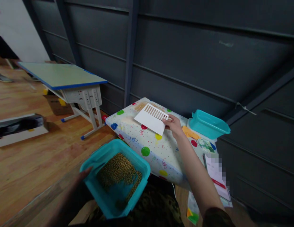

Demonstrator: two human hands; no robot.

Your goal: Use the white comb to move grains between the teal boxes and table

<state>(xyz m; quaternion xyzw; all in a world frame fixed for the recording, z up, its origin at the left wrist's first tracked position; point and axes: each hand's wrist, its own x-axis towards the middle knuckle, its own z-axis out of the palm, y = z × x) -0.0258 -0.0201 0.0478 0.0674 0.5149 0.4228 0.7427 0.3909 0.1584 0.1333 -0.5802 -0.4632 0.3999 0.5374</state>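
My left hand [82, 184] is closed on the left rim of a teal plastic basin [142, 160], which is held in front of the table edge, above my lap. Round yellowish-brown beans [119, 168] cover part of its bottom. Over the table, my right hand [173, 124] grips the right end of a white slotted plastic board [148, 120] that has a row of long slots along its far side. Small pale grains [140, 106] lie on the tablecloth [137, 138] behind this board, which partly hides them.
At the table's right stands another teal basin [208, 124], beside an orange cloth [190, 133], a green-and-white packet [206, 145] and a tablet-like screen [216, 176]. A dark panelled wall [184, 53] rises behind. A desk [63, 74] and an open white box [21, 129] are on the left.
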